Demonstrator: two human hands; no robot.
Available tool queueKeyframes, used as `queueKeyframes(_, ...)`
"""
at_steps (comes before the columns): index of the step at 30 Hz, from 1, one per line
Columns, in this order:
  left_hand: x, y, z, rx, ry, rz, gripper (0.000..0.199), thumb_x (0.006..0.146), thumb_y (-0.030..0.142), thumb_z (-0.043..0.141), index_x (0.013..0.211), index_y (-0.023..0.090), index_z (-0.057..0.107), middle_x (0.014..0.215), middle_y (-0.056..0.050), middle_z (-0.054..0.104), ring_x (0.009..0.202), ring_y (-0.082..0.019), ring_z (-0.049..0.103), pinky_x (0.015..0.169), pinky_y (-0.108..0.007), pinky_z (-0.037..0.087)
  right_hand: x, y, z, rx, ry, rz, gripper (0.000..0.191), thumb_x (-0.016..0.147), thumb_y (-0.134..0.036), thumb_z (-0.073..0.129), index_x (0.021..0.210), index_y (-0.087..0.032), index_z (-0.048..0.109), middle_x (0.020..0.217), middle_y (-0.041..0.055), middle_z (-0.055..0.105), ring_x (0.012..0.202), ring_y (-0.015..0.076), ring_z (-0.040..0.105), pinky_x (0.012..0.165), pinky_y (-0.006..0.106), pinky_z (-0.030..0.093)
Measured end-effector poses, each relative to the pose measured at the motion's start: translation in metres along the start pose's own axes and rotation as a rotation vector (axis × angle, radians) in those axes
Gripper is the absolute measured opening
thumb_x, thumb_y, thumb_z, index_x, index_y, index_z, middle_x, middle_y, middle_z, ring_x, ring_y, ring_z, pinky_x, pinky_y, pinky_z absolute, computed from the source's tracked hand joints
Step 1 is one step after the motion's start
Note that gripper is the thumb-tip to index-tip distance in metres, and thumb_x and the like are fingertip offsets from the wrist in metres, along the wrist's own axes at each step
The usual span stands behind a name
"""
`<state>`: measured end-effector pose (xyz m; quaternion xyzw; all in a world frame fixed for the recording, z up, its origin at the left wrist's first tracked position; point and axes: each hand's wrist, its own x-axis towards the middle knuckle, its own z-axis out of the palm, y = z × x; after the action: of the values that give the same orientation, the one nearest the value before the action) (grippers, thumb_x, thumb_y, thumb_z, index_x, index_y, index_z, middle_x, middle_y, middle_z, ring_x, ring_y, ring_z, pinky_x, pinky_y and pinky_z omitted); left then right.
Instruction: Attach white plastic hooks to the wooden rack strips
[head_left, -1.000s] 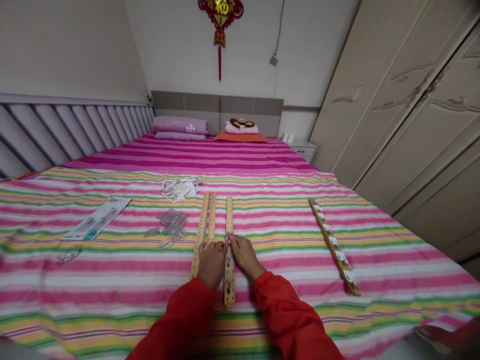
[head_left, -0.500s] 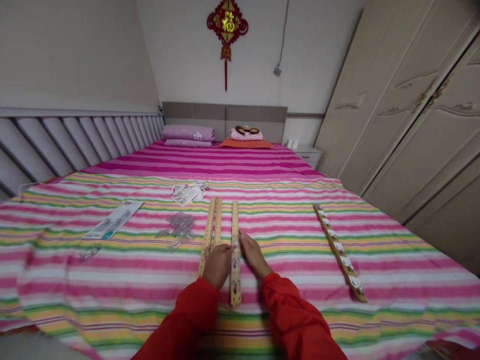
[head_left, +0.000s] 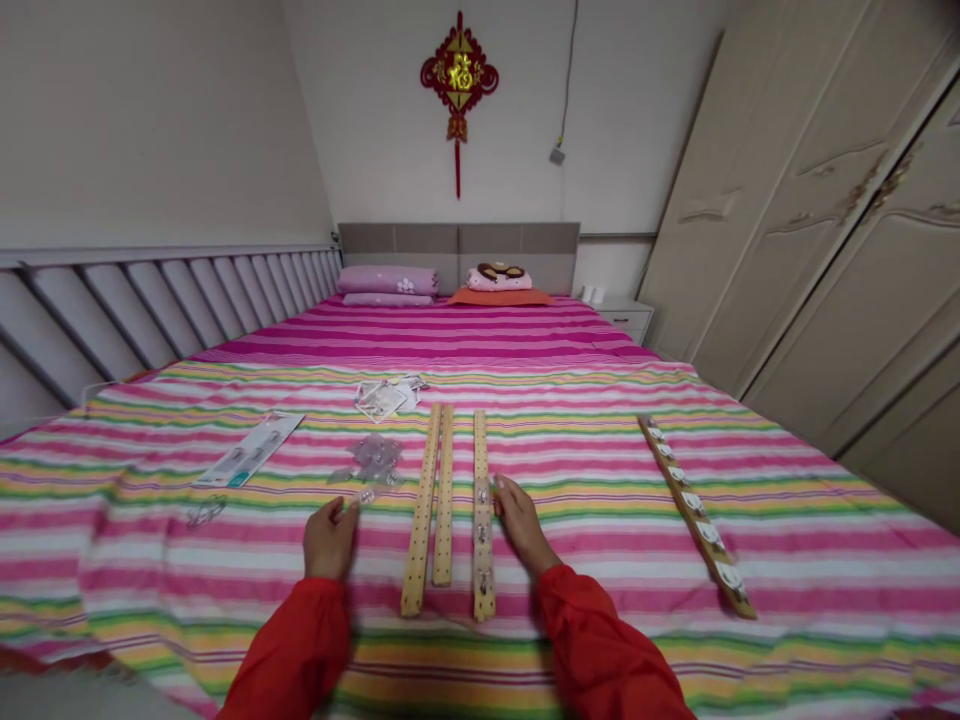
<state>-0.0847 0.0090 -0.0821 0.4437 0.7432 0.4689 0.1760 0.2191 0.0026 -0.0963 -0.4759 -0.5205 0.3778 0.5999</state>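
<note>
Left hand (head_left: 330, 537) has moved from the central strip (head_left: 481, 515) to near clear pads (head_left: 376, 457), centre-left. Right hand (head_left: 525, 525) is beside the strip; whether either hand's fingers grip, I cannot tell.

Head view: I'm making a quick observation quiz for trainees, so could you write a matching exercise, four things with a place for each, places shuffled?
Things
1. Left hand
2. Right hand
3. Strip with white pieces
4. Red ornament

Places
A. On the wall, above the headboard
B. At the near side of the loose clear pieces
C. On the bed, on the side toward the wardrobe
D. Beside the right edge of the strip with metal pieces

Pairs: 1-B, 2-D, 3-C, 4-A
</note>
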Motion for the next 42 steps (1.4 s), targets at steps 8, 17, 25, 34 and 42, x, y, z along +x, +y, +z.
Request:
queueKeyframes(8,-0.012,0.010,0.004,-0.072,-0.033,-0.039,0.031,0.060,0.045,0.060,0.073,0.018,0.065,0.068,-0.004,0.069,0.070,-0.023,0.064,0.067,-0.034,0.050,0.000,-0.002,-0.001,0.011,-0.011,0.033,0.042,0.086,-0.056,0.047,0.062,-0.022,0.052,0.054,-0.0047,0.042,0.053,0.0146,0.040,0.056,0.028,0.034)
queueKeyframes(17,-0.046,0.028,0.000,-0.107,0.095,0.568,0.019,0.079,0.033,0.056,0.085,0.018,0.065,0.082,-0.004,0.066,0.077,-0.017,0.062,0.072,-0.030,0.051,0.001,0.005,-0.001,0.072,-0.006,0.086,0.044,0.082,-0.061,0.051,0.073,-0.019,0.061,0.052,-0.0054,0.041,0.050,0.0130,0.037,0.047,0.025,0.030)
queueKeyframes(25,-0.079,0.068,0.006,0.017,0.048,1.175,0.015,0.083,0.011,0.056,0.094,0.020,0.063,0.090,-0.004,0.068,0.089,-0.016,0.063,0.081,-0.029,0.051,0.003,0.001,-0.002,0.244,0.010,0.204,0.040,0.068,-0.056,0.067,0.071,-0.016,0.064,0.049,-0.0065,0.045,0.044,0.0085,0.033,0.043,0.023,0.024)
queueKeyframes(34,-0.094,0.093,0.005,0.026,-0.173,1.376,0.018,0.088,0.014,0.050,0.095,0.021,0.065,0.095,-0.006,0.068,0.089,-0.014,0.063,0.077,-0.025,0.052,-0.005,-0.038,-0.008,0.342,-0.234,0.307,0.031,0.067,-0.045,0.073,0.070,-0.014,0.071,0.055,-0.0022,0.056,0.039,0.0046,0.029,0.040,0.022,0.016)
queueKeyframes(42,-0.098,0.110,0.004,0.134,-0.258,1.443,0.021,0.089,0.017,0.046,0.092,0.023,0.066,0.098,-0.007,0.067,0.091,-0.016,0.061,0.077,-0.027,0.050,-0.012,-0.088,-0.014,0.173,-0.354,0.086,0.041,0.079,-0.058,0.058,0.083,-0.021,0.076,0.105,0.0056,0.065,0.090,0.0190,0.059,0.076,0.029,0.045)
